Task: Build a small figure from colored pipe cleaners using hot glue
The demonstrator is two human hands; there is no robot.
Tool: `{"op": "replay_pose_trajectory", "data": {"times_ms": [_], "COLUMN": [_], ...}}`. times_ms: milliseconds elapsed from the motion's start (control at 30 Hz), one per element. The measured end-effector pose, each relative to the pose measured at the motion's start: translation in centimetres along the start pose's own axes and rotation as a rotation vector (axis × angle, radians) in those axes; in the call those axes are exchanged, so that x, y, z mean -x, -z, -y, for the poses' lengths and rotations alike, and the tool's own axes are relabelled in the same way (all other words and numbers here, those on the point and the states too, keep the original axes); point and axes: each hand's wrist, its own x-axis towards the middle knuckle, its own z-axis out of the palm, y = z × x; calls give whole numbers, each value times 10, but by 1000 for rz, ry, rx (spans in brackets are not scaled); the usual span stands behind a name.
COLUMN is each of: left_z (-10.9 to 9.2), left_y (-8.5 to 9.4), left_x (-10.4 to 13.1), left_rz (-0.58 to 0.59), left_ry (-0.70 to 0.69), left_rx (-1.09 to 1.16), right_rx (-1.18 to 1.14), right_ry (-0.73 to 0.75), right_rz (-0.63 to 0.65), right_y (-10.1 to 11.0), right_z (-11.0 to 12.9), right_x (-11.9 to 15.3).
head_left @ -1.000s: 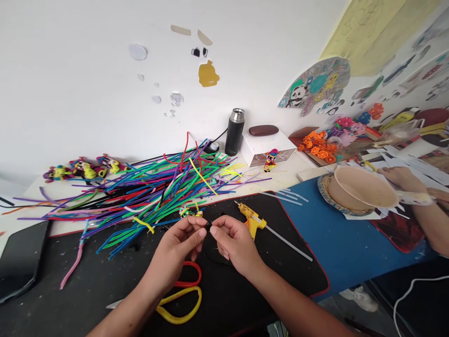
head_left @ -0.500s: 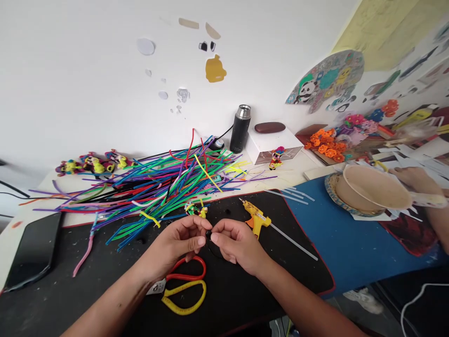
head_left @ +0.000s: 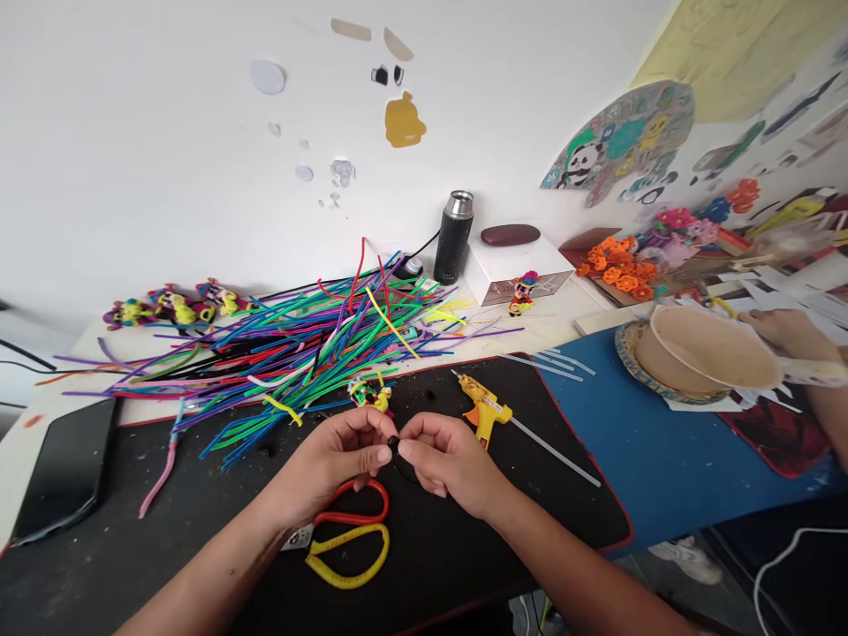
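Between my two hands is a small black coil of pipe cleaner (head_left: pixel 393 443), with a thin black strand curving down below it. My left hand (head_left: pixel 354 452) pinches it from the left with thumb and fingertips. From the other side my right hand (head_left: pixel 447 459) grips it the same way. Just behind my fingers lies a small colourful pipe-cleaner figure (head_left: pixel 371 395), partly covered by my left hand. Scissors (head_left: pixel 350 565) with one red and one yellow handle rest under my left wrist, their blades hidden. To the right of my hands is a yellow glue gun (head_left: pixel 485 411) with a glue stick in its back.
A heap of coloured pipe cleaners (head_left: pixel 318 340) spreads along the back. A phone (head_left: pixel 66 473) lies at left, a black flask (head_left: pixel 455 238) stands by a white box (head_left: pixel 510 265). At right, another person's hand (head_left: pixel 785 331) is beside a large bowl (head_left: pixel 708 353).
The view has tilted slightly. My hands stay together on the black coil, with barely any movement. The other person's hand has shifted very little.
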Motion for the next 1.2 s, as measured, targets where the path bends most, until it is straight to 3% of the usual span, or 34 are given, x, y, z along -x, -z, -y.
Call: {"op": "replay_pose_trajectory", "data": {"times_ms": [400, 533, 667, 733, 933, 1200], "left_z": [-6, -17, -26, -27, -19, -13], "left_y": [-4, 13, 36, 46, 63, 65], "left_x": [7, 14, 16, 11, -16, -40], "left_rz": [-106, -265, -536, -583, -357, -17], "left_ry": [-53, -99, -251, -317, -494, -537], "left_rx": [-135, -340, -661, -847, -1270, -1520], "right_rx": [-108, -118, -152, -163, -133, -81], "right_ry": [-11, 10, 16, 7, -31, -81], "right_rz": [-25, -97, -177, -186, -143, -146], "right_y": [-3, 1, 6, 7, 2, -6], "right_z": [-1, 1, 1, 0, -7, -7], "right_x": [0, 1, 2, 3, 3, 1]}}
